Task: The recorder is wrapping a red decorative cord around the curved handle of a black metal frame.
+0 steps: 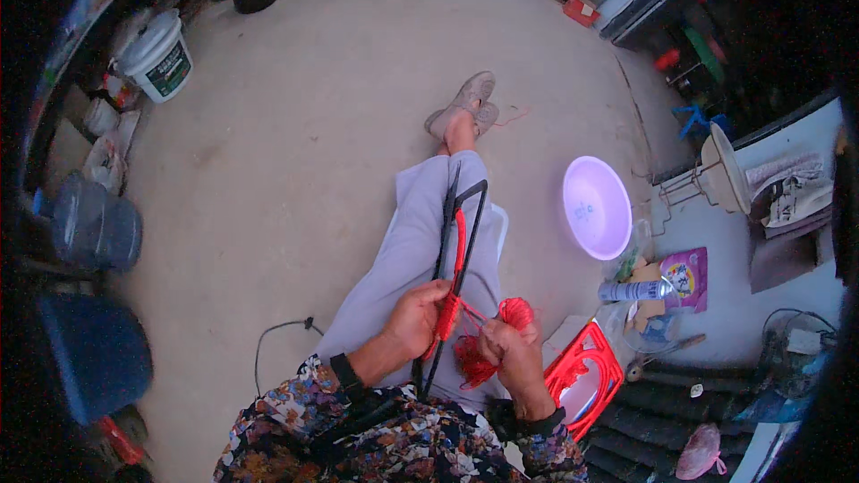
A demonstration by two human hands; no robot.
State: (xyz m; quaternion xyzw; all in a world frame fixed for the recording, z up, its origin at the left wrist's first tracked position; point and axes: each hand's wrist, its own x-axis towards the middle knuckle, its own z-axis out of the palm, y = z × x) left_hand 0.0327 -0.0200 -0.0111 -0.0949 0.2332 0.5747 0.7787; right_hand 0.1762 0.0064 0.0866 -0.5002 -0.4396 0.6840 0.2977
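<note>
A long, narrow black frame (483,207) lies lengthwise over my lap, with red cord wound around part of it. My left hand (414,318) is closed around the frame beside a thick band of red winding (447,319). Just to the right, my right hand (515,351) is closed on a bundle of red cord (516,311). More loops of the bundle hang under that hand, and a taut strand runs from it to the frame. Another red stretch (460,241) covers the frame farther up.
A red plastic-framed piece (598,353) stands by my right forearm. Farther right are a purple basin (595,215), a spray can (633,290) and a purple bag (684,280). At left sit a white bucket (161,58), a clear water jug (97,224) and a blue bin (94,353).
</note>
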